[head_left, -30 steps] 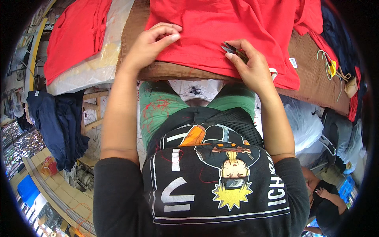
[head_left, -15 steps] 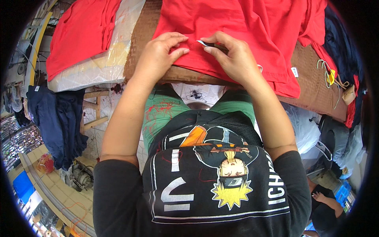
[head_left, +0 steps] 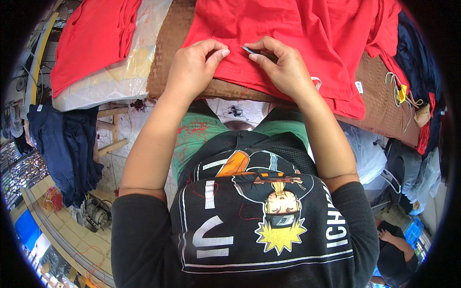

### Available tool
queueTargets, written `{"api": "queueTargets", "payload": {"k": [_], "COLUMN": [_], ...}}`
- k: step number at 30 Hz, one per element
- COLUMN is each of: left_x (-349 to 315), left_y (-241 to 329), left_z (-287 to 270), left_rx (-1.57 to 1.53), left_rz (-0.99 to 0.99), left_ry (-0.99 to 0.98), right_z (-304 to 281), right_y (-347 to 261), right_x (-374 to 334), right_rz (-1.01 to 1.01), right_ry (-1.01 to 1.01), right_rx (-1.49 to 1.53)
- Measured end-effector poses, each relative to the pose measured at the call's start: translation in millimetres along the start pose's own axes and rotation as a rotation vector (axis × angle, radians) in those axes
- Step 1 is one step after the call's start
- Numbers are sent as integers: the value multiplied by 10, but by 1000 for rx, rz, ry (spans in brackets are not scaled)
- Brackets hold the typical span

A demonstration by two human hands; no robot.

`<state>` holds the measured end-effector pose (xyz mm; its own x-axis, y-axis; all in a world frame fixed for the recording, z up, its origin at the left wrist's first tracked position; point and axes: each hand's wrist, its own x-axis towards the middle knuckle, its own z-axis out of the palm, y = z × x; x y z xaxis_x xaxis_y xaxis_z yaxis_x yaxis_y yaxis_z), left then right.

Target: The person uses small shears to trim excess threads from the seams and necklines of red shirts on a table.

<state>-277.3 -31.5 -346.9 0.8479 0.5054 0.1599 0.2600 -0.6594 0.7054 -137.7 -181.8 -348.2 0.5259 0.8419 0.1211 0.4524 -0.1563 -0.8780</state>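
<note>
Red fabric, seemingly a garment [head_left: 283, 24], lies spread over the brown-covered table [head_left: 384, 101] in front of me. At its near left part my left hand [head_left: 196, 65] is closed, thumb and forefinger pinched together on the red cloth. My right hand [head_left: 283, 67], just to the right, grips small thread snips [head_left: 248, 50] with a dark body and shiny pointed tip. The tip points left toward my left fingertips, close above the cloth. Most of the snips is hidden in my palm. Near my right wrist shows a white loop [head_left: 316, 82]; a white label [head_left: 359, 87] sits on the garment's right edge.
A folded red garment [head_left: 96, 38] lies on a plastic-wrapped surface [head_left: 139, 72] at the left. Dark blue garments [head_left: 65, 149] hang below it. On the right are cords with a yellow tag [head_left: 401, 93], dark cloth [head_left: 415, 57] and plastic bags [head_left: 362, 151]. Another person [head_left: 396, 249] is at lower right.
My left thumb has drawn up against the forefinger, closing the pinch. The right hand with the snips has barely moved. The whole view has shifted slightly.
</note>
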Motion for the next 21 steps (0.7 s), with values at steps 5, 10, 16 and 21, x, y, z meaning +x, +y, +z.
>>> {"api": "queueTargets", "payload": {"k": [5,10,16,21], "left_x": [69,72,55,40], "left_y": [-92,-76,-129,-86], "left_z": [-12,-5,48,-8], "left_rx": [-201,-268,-350,-328], "left_rz": [-124,-126,-90,-53], "left_ry": [-128,-152,-69,-98], "right_z": [-9,9,43,50], "right_y": [71,26,-22,-85], "right_x": [-11,-10,-15,9], "right_rz": [-107,-187,-239,-219], "right_ry": [-27,-22,25,52], "right_rx": [63,-129,-275,-280]}}
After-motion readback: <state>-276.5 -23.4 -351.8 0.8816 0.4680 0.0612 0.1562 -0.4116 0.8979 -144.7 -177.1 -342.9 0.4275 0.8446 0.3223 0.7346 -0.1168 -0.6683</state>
